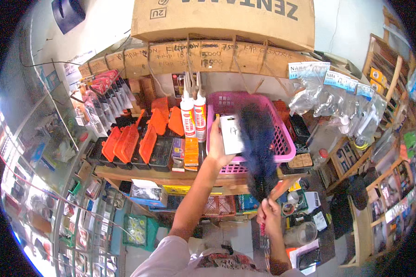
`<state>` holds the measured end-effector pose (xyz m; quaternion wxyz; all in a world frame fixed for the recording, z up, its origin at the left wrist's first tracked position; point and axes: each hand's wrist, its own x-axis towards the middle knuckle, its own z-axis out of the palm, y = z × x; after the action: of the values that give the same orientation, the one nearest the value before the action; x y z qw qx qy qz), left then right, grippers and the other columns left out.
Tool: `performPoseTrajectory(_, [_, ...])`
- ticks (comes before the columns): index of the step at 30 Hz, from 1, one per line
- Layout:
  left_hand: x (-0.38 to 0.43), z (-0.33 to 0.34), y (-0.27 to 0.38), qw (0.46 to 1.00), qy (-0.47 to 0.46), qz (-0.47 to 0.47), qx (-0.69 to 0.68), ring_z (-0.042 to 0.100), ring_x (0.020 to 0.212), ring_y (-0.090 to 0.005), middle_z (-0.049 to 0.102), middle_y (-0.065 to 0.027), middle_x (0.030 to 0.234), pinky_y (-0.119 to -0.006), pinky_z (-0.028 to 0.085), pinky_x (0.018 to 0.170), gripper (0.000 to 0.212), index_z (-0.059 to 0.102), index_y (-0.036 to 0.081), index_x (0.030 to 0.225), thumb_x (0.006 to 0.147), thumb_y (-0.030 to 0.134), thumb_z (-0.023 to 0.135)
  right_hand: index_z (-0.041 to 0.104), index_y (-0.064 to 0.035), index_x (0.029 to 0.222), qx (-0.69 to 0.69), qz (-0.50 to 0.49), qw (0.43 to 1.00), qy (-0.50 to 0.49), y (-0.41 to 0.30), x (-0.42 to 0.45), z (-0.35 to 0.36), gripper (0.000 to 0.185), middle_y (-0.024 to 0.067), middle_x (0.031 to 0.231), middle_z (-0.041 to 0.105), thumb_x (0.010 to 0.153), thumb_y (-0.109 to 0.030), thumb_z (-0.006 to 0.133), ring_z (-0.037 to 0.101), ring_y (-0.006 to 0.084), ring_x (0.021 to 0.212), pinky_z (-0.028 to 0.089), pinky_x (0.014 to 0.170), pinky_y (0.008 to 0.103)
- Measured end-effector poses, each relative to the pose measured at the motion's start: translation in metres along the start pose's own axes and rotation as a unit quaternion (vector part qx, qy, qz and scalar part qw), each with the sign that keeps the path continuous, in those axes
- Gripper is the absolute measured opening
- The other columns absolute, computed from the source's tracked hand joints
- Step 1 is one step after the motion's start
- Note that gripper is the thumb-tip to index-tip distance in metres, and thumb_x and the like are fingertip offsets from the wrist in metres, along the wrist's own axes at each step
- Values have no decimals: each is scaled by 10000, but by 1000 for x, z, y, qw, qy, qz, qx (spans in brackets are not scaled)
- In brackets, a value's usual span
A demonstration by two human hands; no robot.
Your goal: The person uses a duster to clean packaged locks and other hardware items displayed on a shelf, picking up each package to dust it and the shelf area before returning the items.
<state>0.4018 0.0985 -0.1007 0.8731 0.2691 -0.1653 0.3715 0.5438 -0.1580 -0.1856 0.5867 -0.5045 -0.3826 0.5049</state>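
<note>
My left hand (pixel 217 145) holds a white card package (pixel 231 135) with handwriting on it, over the left rim of a pink plastic basket (pixel 285 135). In my right hand (pixel 269 212) is the red handle of a feather duster (pixel 258 145); its dark, blurred head crosses in front of the basket. What lies inside the basket is mostly hidden. Two sealant cartridges (pixel 194 117) stand upright just left of the basket. Farther left, orange lids (pixel 125 143) stand tilted on black plastic bins (pixel 161 152).
A large cardboard box (pixel 225 24) sits above a wooden beam (pixel 208 57) with metal hooks. Packaged goods (pixel 343 93) hang at right, others (pixel 104 93) at left. Below the wooden shelf (pixel 142 175) are trays. A glass cabinet (pixel 62 207) is at left; a plastic jar (pixel 301 233) lies at lower right.
</note>
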Motion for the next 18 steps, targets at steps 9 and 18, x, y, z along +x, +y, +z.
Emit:
performPoseTrajectory(9, [6, 32, -8, 981, 188, 40, 28, 600, 1048, -361, 624, -189, 1123, -450, 463, 960, 562, 549, 56, 1231, 965, 495, 320, 472, -106, 713, -7, 11, 999, -37, 7, -4, 8, 328, -23, 515, 444, 991, -278, 501, 371, 55, 403, 270, 384, 233])
performPoseTrajectory(18, [-6, 8, -7, 998, 49, -2, 42, 600, 1069, -300, 623, -148, 1151, -439, 476, 940, 576, 535, 71, 1249, 950, 528, 353, 513, -69, 740, -77, 26, 996, -27, 3, -9, 7, 321, 12, 533, 516, 985, -276, 517, 383, 54, 383, 280, 362, 234])
